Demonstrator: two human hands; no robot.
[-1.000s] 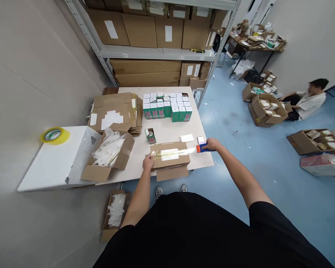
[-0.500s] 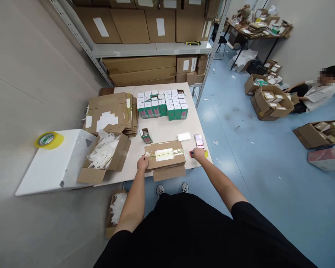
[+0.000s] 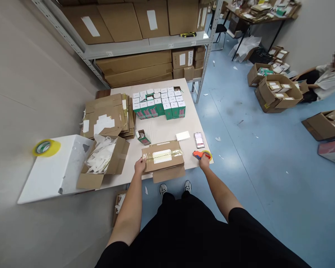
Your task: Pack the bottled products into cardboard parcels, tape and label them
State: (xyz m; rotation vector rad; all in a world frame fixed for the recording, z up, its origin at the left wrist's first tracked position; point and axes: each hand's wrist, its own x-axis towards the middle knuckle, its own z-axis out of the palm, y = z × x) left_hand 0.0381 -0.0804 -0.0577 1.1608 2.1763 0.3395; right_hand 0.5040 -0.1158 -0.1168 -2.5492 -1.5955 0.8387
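Observation:
A flat cardboard box (image 3: 147, 156) lies near the front edge of the table, clear tape across its top, a white label in the middle and one flap hanging out toward me. My left hand (image 3: 140, 166) is closed on the box's left edge. Farther right, my right hand (image 3: 204, 162) is closed on an orange and blue tape dispenser (image 3: 197, 154) with a yellow roll, by the table's right corner. Just behind the dispenser lies a phone (image 3: 199, 140), and left of that a white card (image 3: 182, 136). An opened small green box (image 3: 143, 137) stands behind the cardboard box.
Rows of green and white boxes (image 3: 159, 104) stand at the table's back. To the left are stacked flattened cartons (image 3: 103, 115), a carton of white scraps (image 3: 120, 156) and a yellow tape roll (image 3: 46, 147). Behind rises a shelf (image 3: 145, 46). A person (image 3: 328, 82) sits at right among cartons.
My right hand has shifted from over the tape dispenser to its near side, and the dispenser now sits turned, its orange end and yellow roll showing. My left hand stays at the box. The view has shifted.

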